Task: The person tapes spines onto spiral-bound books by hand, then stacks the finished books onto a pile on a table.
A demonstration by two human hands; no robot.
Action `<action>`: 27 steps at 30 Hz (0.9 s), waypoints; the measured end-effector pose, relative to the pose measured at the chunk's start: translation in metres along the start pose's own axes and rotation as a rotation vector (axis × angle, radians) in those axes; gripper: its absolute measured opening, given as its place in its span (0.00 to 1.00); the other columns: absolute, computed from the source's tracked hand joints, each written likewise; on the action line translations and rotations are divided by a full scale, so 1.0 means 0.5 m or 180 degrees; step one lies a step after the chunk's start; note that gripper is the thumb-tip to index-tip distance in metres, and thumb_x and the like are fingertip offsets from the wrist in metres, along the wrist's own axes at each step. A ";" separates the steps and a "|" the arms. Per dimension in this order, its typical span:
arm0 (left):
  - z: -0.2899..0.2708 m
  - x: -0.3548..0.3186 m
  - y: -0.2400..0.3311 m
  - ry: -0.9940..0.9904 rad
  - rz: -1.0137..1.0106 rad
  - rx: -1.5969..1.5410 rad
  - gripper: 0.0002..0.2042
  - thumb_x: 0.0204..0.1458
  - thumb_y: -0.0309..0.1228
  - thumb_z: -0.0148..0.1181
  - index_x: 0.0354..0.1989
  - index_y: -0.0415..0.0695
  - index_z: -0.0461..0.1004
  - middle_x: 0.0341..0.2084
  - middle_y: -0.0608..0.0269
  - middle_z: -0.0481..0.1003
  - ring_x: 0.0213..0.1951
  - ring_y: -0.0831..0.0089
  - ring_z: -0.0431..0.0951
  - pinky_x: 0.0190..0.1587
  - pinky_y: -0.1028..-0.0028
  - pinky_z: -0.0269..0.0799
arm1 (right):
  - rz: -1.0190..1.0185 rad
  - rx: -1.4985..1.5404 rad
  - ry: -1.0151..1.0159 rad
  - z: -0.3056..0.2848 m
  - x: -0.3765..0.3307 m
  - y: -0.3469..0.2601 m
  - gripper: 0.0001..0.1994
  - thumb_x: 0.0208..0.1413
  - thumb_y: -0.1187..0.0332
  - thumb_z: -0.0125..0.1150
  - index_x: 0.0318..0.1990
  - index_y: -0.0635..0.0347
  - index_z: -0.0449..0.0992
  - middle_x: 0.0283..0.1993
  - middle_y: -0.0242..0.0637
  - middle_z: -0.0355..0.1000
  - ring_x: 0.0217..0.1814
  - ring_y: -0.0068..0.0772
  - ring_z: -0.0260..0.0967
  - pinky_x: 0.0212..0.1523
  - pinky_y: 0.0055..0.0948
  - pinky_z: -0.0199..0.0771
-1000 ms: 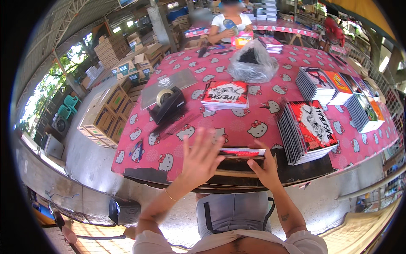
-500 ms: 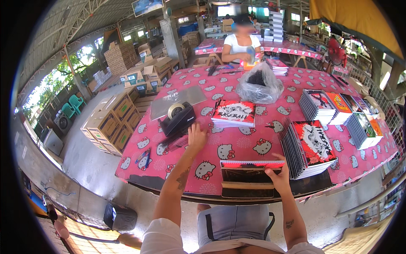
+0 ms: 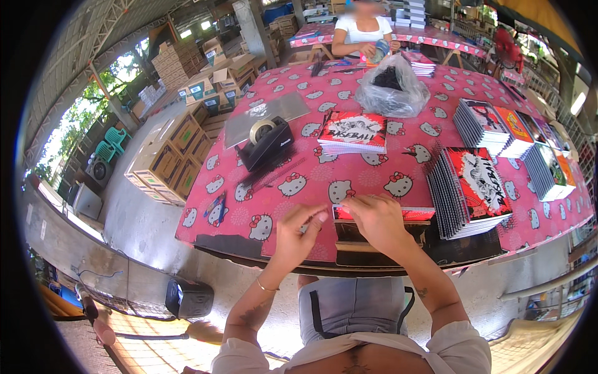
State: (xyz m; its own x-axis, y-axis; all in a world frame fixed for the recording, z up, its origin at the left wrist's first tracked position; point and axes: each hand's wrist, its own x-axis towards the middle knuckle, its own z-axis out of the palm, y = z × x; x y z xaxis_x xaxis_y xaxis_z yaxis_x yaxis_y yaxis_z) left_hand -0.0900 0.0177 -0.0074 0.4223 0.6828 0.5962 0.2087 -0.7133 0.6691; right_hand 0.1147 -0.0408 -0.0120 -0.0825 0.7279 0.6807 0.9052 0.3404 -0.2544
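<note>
My right hand (image 3: 377,221) lies on top of a bundle of notebooks (image 3: 416,215) with a red cover and brown sides, at the front edge of the pink cartoon-cat tablecloth (image 3: 280,187). Its fingers curl over the bundle's far edge. My left hand (image 3: 298,229) hovers just left of the bundle, thumb and forefinger pinched toward its corner. Whether a strip of clear tape is between them cannot be seen. A black tape dispenser (image 3: 266,142) stands farther back on the left.
A notebook stack (image 3: 353,131) lies mid-table and a fanned stack (image 3: 473,187) to my right, with more stacks (image 3: 498,124) behind. A clear plastic bag (image 3: 392,84) sits farther back, where another person (image 3: 364,31) works. Cardboard boxes (image 3: 168,162) stand left of the table.
My left hand reached out to the tape dispenser half a second ago and has come back beside the bundle with fingers pinched. My right hand has stayed on the bundle.
</note>
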 end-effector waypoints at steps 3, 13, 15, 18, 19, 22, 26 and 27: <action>0.006 -0.018 -0.018 0.0169 0.0031 0.0085 0.09 0.57 0.25 0.68 0.46 0.39 0.83 0.31 0.54 0.81 0.32 0.66 0.82 0.34 0.70 0.75 | -0.0019 -0.0020 -0.0014 0.005 0.009 -0.011 0.07 0.53 0.70 0.65 0.39 0.52 0.80 0.30 0.33 0.78 0.30 0.41 0.78 0.35 0.38 0.75; 0.007 0.002 -0.021 -0.0262 -0.0709 -0.0310 0.05 0.61 0.25 0.64 0.41 0.35 0.80 0.22 0.61 0.82 0.24 0.78 0.81 0.28 0.77 0.75 | 0.0049 0.0095 -0.0072 0.002 0.006 -0.007 0.09 0.54 0.71 0.67 0.44 0.52 0.82 0.35 0.34 0.80 0.30 0.44 0.78 0.34 0.41 0.76; 0.006 0.009 -0.029 -0.0298 -0.0599 -0.0090 0.05 0.62 0.25 0.64 0.39 0.36 0.79 0.21 0.60 0.81 0.23 0.78 0.81 0.27 0.76 0.75 | 0.0111 0.0033 -0.0156 0.000 0.006 -0.011 0.10 0.55 0.70 0.67 0.44 0.52 0.81 0.35 0.34 0.80 0.31 0.43 0.78 0.34 0.40 0.76; 0.011 0.013 -0.027 -0.0170 -0.0222 0.0505 0.06 0.62 0.27 0.64 0.36 0.38 0.77 0.20 0.55 0.79 0.21 0.65 0.81 0.23 0.69 0.72 | 0.0063 0.0023 -0.0125 -0.003 0.008 -0.018 0.09 0.55 0.69 0.67 0.44 0.52 0.81 0.34 0.34 0.80 0.31 0.42 0.78 0.33 0.39 0.76; 0.015 0.014 -0.025 -0.0010 0.0067 0.0868 0.06 0.61 0.29 0.65 0.35 0.39 0.76 0.19 0.49 0.77 0.20 0.54 0.80 0.21 0.62 0.70 | 0.0054 0.0025 -0.0137 -0.002 0.009 -0.020 0.09 0.55 0.69 0.67 0.44 0.52 0.81 0.34 0.34 0.80 0.31 0.42 0.78 0.33 0.39 0.76; 0.027 0.013 -0.022 0.0195 0.0231 0.1132 0.06 0.62 0.29 0.64 0.35 0.40 0.76 0.18 0.49 0.75 0.21 0.48 0.79 0.21 0.59 0.70 | -0.0099 -0.0049 0.0111 0.001 0.009 -0.022 0.05 0.58 0.63 0.66 0.38 0.50 0.79 0.27 0.31 0.75 0.28 0.37 0.76 0.31 0.36 0.71; 0.028 0.009 -0.028 0.0200 -0.0165 0.0580 0.05 0.62 0.28 0.63 0.36 0.40 0.76 0.19 0.50 0.76 0.21 0.48 0.79 0.21 0.59 0.70 | -0.0042 -0.0040 0.0147 0.004 0.011 -0.024 0.06 0.59 0.61 0.66 0.36 0.50 0.78 0.26 0.30 0.74 0.27 0.36 0.75 0.31 0.35 0.70; 0.030 0.009 -0.025 0.0223 -0.0234 0.0516 0.05 0.62 0.28 0.62 0.36 0.40 0.76 0.21 0.49 0.77 0.22 0.48 0.79 0.22 0.59 0.70 | -0.0022 -0.0035 0.0151 0.004 0.012 -0.025 0.06 0.59 0.61 0.66 0.35 0.50 0.78 0.26 0.30 0.74 0.27 0.36 0.75 0.31 0.36 0.70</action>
State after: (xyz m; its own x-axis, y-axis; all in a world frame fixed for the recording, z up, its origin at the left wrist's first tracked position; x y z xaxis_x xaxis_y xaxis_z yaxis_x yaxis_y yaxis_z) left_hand -0.0774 0.0273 -0.0197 0.3393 0.7393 0.5816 0.3785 -0.6733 0.6351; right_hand 0.1021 -0.0396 -0.0063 -0.0691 0.6965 0.7143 0.9092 0.3386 -0.2422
